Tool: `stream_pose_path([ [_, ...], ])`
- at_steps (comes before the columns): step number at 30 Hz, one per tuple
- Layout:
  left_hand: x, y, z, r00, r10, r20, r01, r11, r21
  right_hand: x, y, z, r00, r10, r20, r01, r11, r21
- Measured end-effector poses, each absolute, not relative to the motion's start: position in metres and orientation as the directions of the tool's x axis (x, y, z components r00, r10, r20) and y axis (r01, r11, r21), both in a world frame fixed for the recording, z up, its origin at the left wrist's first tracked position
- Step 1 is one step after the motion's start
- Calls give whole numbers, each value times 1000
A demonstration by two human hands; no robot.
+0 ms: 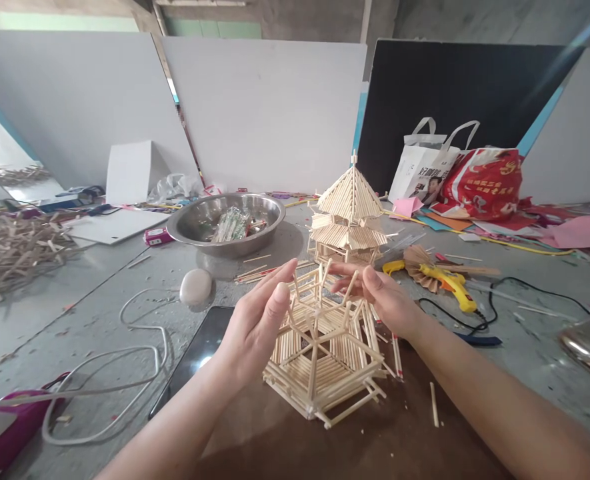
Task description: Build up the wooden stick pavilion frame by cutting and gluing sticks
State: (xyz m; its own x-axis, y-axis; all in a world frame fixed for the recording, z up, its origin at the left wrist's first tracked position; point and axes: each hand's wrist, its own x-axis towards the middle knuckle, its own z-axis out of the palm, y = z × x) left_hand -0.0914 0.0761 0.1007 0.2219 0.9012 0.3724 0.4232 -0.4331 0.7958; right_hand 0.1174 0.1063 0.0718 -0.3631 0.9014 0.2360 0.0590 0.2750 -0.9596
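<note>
In front of me stands a hexagonal frame model [325, 373] built of thin wooden sticks, with sloping rows of sticks and thin posts rising from its top. My left hand [259, 320] is at its left side, fingers stretched and close together, thumb upright, with nothing visible in it. On the other side, my right hand [382, 297] has its fingers extended behind a slanting post, thumb apart. Whether either hand touches the sticks I cannot tell. Right behind the frame rises a finished-looking stick pagoda [351, 220] with tiered roofs.
A steel basin [185, 230] holding plastic packets stands behind left. Closer are a round whitish object [195, 288], a dark tablet [189, 363] and a looping cable [162, 347]. To the right lie a yellow glue gun [452, 287], a red bag [485, 183] and scattered paper.
</note>
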Motion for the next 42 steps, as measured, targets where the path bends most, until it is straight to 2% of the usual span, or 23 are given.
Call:
stream_pose_path([
  [5, -90, 75, 99, 231, 909, 348, 394, -415, 820, 118, 106, 74, -383, 898, 217, 118, 280, -953],
  [10, -93, 74, 100, 220, 903, 368, 404, -428, 809, 119, 100, 75, -369, 888, 274, 75, 322, -944],
  [13, -97, 74, 104, 148, 899, 412, 355, -438, 826, 127, 96, 75, -280, 894, 351, 47, 378, -925],
  [17, -102, 75, 110, 33, 895, 445, 308, -433, 848, 142, 90, 75, -119, 918, 379, 41, 386, -922],
  [22, -103, 82, 107, -12, 914, 406, 273, -388, 880, 148, 80, 77, -41, 947, 320, 187, 322, -928],
  [28, -104, 88, 105, -74, 917, 391, 334, -347, 876, 149, 69, 80, -28, 946, 324, 343, 313, -885],
  [30, -103, 88, 106, -84, 920, 383, 382, -326, 865, 150, 67, 80, -40, 931, 363, 393, 349, -851],
  [34, -103, 88, 106, 33, 932, 362, 427, -341, 837, 151, 69, 74, -129, 907, 400, 489, 409, -770],
  [39, -108, 92, 101, 322, 916, 240, 318, -344, 884, 146, 75, 62, -270, 903, 333, 407, 421, -811],
  [42, -111, 95, 97, 411, 895, 174, 309, -316, 897, 143, 76, 56, -326, 891, 315, 394, 432, -811],
])
